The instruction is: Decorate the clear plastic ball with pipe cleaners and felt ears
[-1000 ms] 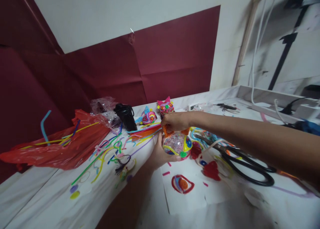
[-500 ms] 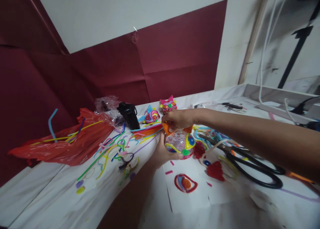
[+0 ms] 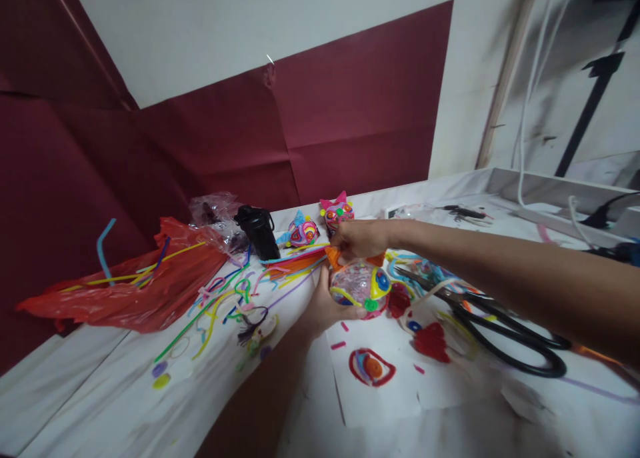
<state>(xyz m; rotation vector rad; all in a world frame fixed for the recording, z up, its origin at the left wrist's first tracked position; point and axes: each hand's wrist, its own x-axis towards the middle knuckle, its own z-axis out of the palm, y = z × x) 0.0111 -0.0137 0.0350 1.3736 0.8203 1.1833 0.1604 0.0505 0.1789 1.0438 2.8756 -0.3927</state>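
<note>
A round craft figure (image 3: 356,285) with a clear, shiny body, yellow trim, a blue eye and a green nose is held low over the table. My left hand (image 3: 327,306) wraps round its left side and underside. Two orange ear-like pieces (image 3: 376,259) stand on its top. My right hand (image 3: 356,239) has its fingers curled and pressed on the left orange piece, hiding part of it. Just below, on white paper (image 3: 400,405), lies a red-rimmed eye shape (image 3: 372,367) with an orange centre.
Black-handled scissors (image 3: 505,331) lie at the right beside red fan-shaped pieces (image 3: 431,342). Behind are a pink-eared figure (image 3: 337,209), a blue one (image 3: 303,231) and a black bottle (image 3: 259,232). Pipe cleaners (image 3: 215,311) and a red plastic bag (image 3: 165,285) lie left.
My right hand has shifted very slightly to the right at the orange piece, its fingers more tightly curled. My left hand and the figure have hardly moved.
</note>
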